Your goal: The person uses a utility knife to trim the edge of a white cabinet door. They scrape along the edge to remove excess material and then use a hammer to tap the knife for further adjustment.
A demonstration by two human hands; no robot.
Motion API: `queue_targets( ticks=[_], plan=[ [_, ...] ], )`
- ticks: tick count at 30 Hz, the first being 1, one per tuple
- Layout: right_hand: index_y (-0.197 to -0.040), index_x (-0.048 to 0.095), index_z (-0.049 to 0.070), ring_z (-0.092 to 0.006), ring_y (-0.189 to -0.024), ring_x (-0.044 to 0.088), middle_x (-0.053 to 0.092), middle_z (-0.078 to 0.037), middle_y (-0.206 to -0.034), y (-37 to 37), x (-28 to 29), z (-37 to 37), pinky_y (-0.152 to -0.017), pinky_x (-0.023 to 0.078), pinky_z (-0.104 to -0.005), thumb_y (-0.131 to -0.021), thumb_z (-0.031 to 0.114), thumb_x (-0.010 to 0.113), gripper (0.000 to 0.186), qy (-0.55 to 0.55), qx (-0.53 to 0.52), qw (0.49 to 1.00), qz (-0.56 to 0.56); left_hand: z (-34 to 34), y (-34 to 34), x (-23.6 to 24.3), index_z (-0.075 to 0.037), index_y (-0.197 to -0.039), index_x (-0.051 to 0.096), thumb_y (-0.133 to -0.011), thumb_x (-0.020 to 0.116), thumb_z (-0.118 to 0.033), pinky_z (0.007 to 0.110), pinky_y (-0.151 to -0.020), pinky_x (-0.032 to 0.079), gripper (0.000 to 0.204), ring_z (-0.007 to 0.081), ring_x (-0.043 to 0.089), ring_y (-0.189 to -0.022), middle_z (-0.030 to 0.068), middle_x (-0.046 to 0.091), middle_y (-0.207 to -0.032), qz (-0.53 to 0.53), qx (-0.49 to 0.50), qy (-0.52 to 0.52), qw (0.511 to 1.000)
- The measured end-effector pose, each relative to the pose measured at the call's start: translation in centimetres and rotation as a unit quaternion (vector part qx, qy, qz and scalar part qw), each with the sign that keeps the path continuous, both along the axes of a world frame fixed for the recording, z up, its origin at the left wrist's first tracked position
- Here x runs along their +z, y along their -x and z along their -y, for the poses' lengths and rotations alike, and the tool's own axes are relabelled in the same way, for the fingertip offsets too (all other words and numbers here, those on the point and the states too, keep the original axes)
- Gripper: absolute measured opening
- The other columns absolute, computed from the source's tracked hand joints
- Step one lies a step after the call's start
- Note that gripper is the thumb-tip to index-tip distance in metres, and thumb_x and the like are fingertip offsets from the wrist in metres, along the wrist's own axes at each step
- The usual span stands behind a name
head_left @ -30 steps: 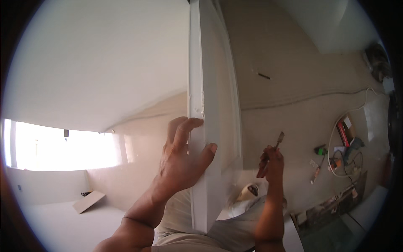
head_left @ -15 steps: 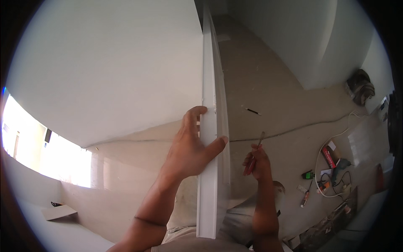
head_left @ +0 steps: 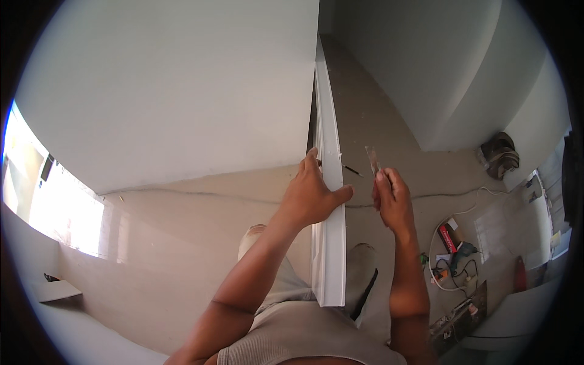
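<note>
A long white door-like panel (head_left: pixel 331 243) stands on edge before me, its narrow side facing up between my arms. My left hand (head_left: pixel 313 191) is closed over this edge, thumb on the right side and fingers on the left. White chips or rough marks show on the edge just beyond the fingers. To the right of the panel, apart from it, my right hand (head_left: pixel 394 198) is wrapped round what looks like a chisel (head_left: pixel 371 158), its flat metal blade pointing up and away. The fingers hide its handle now; the earlier frame shows it as red.
A black-and-white pen-like stick (head_left: pixel 353 171) and a dark cable (head_left: pixel 237 196) lie on the floor. At right are a power drill (head_left: pixel 465 250), a red box (head_left: pixel 447 238), a white cord and a dark bag (head_left: pixel 500 155). A white wall (head_left: pixel 164 91) rises at left.
My view has shifted, and the panel's edge now appears further right. The left hand keeps its hold. My right hand has lifted the chisel further forward, nearer the panel's worked edge.
</note>
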State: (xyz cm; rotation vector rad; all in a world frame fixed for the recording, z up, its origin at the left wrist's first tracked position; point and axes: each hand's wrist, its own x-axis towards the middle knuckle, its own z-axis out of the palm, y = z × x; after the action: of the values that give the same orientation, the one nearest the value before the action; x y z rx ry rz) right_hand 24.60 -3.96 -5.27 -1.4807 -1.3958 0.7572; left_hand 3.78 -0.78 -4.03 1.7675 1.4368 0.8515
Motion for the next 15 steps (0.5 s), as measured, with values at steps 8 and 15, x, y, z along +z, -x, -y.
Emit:
queue_targets(
  ticks=[8,15],
  plan=[
    [-0.102,0.053,0.000,-0.0345,-0.074,0.063,0.064,-0.017,-0.084,0.2,3.0,0.2,-0.071,0.051,-0.0426,-0.105,0.022,0.058,0.023,-0.115,0.071,0.965,0.226,0.5,0.3,0.7,0.016,-0.140,0.045,-0.075,0.084,-0.052,0.041,-0.096,0.055,0.101,0.0373,0.069,-0.113,0.0311,0.066,-0.122,-0.003,0.004,0.019,1.000],
    [-0.102,0.054,0.001,-0.0375,-0.074,0.062,0.064,-0.019,-0.082,-0.8,4.9,0.2,-0.068,0.049,-0.0440,-0.106,0.025,0.058,0.024,-0.082,0.047,0.959,0.268,1.1,0.7,0.6,0.016,-0.138,0.048,-0.076,0.083,-0.054,0.042,-0.092,0.056,0.100,0.0366,0.071,-0.108,0.0304,0.069,-0.117,0.003,-0.002,0.037,0.999]
  ],
)
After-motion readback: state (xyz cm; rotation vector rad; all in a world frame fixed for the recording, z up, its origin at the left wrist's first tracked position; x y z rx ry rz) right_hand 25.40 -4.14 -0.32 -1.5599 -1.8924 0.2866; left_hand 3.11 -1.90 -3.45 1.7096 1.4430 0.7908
